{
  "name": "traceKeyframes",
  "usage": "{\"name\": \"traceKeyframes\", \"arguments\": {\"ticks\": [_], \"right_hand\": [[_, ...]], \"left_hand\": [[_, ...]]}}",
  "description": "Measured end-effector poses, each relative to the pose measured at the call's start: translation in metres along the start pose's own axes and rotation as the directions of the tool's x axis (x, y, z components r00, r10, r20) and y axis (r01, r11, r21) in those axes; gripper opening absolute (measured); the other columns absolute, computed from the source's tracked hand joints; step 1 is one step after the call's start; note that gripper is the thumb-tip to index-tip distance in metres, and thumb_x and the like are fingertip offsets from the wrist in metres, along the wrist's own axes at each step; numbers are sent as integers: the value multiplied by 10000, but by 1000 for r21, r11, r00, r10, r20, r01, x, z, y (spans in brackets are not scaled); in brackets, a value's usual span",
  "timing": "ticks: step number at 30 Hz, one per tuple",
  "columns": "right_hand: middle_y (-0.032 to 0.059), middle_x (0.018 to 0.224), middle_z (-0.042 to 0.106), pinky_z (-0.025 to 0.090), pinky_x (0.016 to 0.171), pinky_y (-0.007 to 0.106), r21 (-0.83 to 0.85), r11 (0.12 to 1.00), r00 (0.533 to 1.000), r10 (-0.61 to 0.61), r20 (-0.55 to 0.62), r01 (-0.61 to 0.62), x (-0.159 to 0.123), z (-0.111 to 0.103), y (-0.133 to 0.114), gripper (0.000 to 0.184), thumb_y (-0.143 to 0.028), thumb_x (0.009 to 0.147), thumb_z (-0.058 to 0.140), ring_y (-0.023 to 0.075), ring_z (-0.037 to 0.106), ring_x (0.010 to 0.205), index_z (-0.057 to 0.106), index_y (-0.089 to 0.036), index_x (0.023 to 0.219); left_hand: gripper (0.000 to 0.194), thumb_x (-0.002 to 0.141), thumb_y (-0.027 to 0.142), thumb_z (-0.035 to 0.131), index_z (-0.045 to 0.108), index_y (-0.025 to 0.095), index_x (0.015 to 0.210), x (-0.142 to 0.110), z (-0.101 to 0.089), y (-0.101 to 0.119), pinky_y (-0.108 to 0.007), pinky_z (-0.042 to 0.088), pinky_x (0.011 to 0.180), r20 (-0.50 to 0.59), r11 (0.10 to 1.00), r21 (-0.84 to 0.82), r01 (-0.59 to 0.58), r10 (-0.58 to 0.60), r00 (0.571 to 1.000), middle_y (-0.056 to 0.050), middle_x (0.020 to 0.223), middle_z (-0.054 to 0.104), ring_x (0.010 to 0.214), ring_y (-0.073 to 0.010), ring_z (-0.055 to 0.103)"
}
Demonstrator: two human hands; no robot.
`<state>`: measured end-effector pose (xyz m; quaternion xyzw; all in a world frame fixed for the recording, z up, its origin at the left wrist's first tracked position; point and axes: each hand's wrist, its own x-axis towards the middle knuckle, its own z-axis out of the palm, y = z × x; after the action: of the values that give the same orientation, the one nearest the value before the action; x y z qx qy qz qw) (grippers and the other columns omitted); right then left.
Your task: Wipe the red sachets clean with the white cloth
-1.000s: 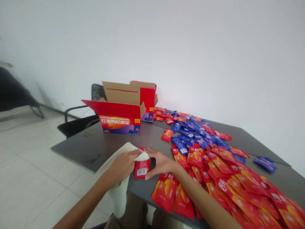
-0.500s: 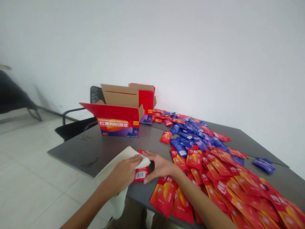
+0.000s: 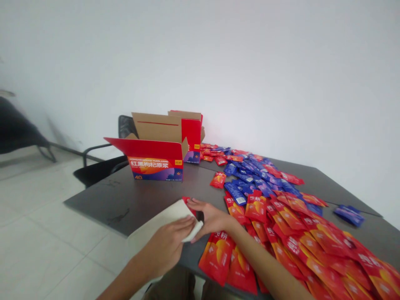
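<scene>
My left hand (image 3: 170, 242) holds a pale cloth (image 3: 158, 221) with its fingers pressed down over a red pouch (image 3: 188, 202) lying near the table's front edge. Most of that pouch is hidden under the cloth; only its red top end shows. Gripping the pouch's right side is my right hand (image 3: 211, 217), thumb below and fingers above. The cloth spreads to the left and hangs past the table edge. Just right of my right wrist lie several red-orange pouches (image 3: 217, 252), flat and overlapping.
An open red-and-blue carton (image 3: 156, 168) stands at the table's back left, a second carton (image 3: 191, 133) behind it. Blue pouches (image 3: 258, 171) are heaped at the back, one blue pouch (image 3: 348, 214) apart on the right. A black chair (image 3: 100, 166) stands beyond the dark table (image 3: 137, 200).
My left hand and the cloth have slid right over the pouch, covering the barcode that showed before. My right hand stays at the pouch's right side.
</scene>
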<state>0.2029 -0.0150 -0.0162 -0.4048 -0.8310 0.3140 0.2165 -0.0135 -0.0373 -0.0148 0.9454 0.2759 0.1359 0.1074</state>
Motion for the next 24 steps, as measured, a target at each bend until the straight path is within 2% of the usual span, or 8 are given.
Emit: {"name": "traceKeyframes", "arguments": {"ticks": [2, 5, 7, 13, 14, 17, 21, 24], "right_hand": [[157, 1475, 405, 218, 1169, 468, -7, 999, 999, 31, -10, -31, 0, 1, 1, 1169, -535, 387, 865, 327, 307, 1409, 421, -174, 1407], [94, 1489, 402, 193, 1178, 469, 3, 1000, 1000, 14, 5, -14, -1, 0, 0, 1053, -545, 439, 847, 312, 280, 1423, 468, -251, 1377], [50, 1497, 397, 189, 1181, 465, 13, 1000, 1000, -20, 18, 20, 0, -1, -1, 999, -539, 448, 847, 307, 274, 1426, 494, -301, 1351], [133, 1475, 414, 223, 1165, 478, 10, 1000, 1000, 15, -15, -15, 0, 1, 2, 1165, -513, 383, 874, 330, 318, 1404, 414, -212, 1410], [127, 1474, 419, 216, 1166, 482, 6, 1000, 1000, 15, -9, -15, 0, 1, 2, 1145, -515, 390, 872, 331, 311, 1407, 427, -221, 1403], [73, 1482, 421, 180, 1176, 487, 6, 1000, 1000, -13, 25, 13, -1, -1, -3, 1016, -527, 459, 850, 317, 265, 1428, 472, -283, 1371], [89, 1509, 371, 156, 1183, 479, 8, 1000, 999, 12, 42, -12, -2, -7, -9, 1044, -541, 479, 839, 308, 243, 1437, 433, -261, 1399], [122, 1545, 280, 171, 1188, 441, 54, 991, 990, 119, 75, -124, -4, -11, -15, 1080, -566, 526, 809, 290, 237, 1442, 362, -203, 1439]], "left_hand": [[668, 723, 12, 389, 476, 143, 1372, -2, 0, -1, -333, 319, 1141, -4, 1000, -11, 2, -2, 1000, -68, 1432, 471, 1335, -162, 419], [590, 768, 21, 369, 520, 108, 1332, 5, -5, -15, -364, 366, 1108, -51, 985, 33, 169, -167, 985, -119, 1383, 520, 1277, -199, 496], [555, 791, 31, 366, 534, 101, 1315, 9, -7, -21, -375, 386, 1090, -79, 972, 56, 227, -223, 972, -136, 1361, 539, 1252, -214, 522], [644, 745, 27, 396, 480, 168, 1368, 0, 4, 0, -337, 322, 1138, -39, 999, 34, -24, 25, 999, -56, 1425, 484, 1331, -165, 425], [633, 747, 30, 395, 492, 158, 1360, 0, 2, -1, -339, 335, 1131, -43, 1000, 29, -1, 2, 999, -64, 1416, 494, 1319, -170, 443], [547, 801, 58, 367, 536, 109, 1319, 5, -9, -16, -368, 392, 1086, -102, 981, 9, 196, -194, 976, -121, 1356, 546, 1244, -209, 530], [515, 834, 98, 348, 565, 151, 1298, 1, -21, -40, -334, 384, 1089, -187, 970, -65, 232, -241, 952, -65, 1328, 580, 1220, -180, 552], [499, 849, 136, 340, 572, 153, 1291, -10, -18, -46, -317, 403, 1071, -272, 941, -67, 332, -337, 901, -48, 1305, 603, 1202, -178, 567]]}}
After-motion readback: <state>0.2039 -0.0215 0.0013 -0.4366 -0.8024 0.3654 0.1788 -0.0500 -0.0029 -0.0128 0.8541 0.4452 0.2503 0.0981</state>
